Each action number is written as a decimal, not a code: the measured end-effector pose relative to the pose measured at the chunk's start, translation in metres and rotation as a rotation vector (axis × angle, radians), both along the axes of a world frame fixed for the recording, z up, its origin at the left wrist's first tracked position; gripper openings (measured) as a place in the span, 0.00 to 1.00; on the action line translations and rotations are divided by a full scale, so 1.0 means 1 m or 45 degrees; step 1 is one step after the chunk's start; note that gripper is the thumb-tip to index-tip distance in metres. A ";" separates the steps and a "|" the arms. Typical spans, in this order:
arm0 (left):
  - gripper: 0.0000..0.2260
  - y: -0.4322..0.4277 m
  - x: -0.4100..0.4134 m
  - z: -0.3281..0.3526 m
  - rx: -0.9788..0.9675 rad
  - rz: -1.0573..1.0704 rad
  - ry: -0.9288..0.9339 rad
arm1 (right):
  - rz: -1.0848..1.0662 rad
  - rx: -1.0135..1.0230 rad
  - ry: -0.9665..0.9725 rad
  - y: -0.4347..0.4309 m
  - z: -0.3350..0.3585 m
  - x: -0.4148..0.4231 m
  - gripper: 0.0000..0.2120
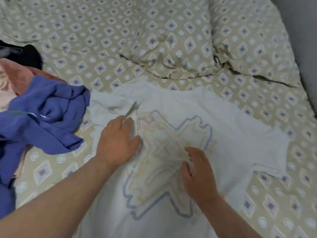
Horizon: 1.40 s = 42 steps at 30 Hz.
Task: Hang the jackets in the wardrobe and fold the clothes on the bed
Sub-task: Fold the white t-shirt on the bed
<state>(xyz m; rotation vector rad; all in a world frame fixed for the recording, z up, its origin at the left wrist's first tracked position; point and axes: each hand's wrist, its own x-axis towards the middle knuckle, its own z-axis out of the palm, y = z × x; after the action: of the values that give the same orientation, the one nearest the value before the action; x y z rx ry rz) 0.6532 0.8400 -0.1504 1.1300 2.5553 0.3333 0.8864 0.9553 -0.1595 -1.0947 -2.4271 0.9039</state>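
Your left hand (118, 143) lies flat, fingers straight, pressing the white cotton T-shirt with a pale blue-outlined cross print (231, 134); it holds nothing. Your right hand (197, 172) rests on the print, fingers loosely bent, gripping nothing. Shirt is spread on the beige diamond-patterned bed sheet (85, 48). Just left of the shirt: crumpled blue garment (42, 117), then pink cloth (13, 74), then black cloth (25, 54). Matching patterned pillow (171, 40) lies beyond the shirt.

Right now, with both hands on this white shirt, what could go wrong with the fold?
The print is wrinkled between the left hand and right hand on the white shirt, so creases may get folded in. The bunched sleeve lies close to the blue garment, which might get dragged in.
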 end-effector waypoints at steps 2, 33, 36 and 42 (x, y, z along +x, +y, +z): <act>0.34 -0.004 -0.003 -0.018 -0.195 -0.111 0.044 | -0.123 -0.018 -0.041 0.022 0.000 0.044 0.16; 0.29 0.264 0.216 -0.042 -0.100 -0.671 0.063 | -1.068 -1.635 1.058 0.204 0.028 0.149 0.28; 0.21 0.242 0.205 -0.024 0.337 -0.394 -0.347 | -0.880 -1.483 1.039 0.204 0.047 0.123 0.32; 0.17 0.101 0.163 -0.013 0.661 0.275 -0.387 | 0.073 -0.829 0.043 0.124 0.041 0.022 0.42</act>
<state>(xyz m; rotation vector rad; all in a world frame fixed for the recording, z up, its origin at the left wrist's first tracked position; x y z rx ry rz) 0.8165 0.9410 -0.1638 0.8647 2.3758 1.1787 0.9085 1.0789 -0.1184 -1.1873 -2.1873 1.7899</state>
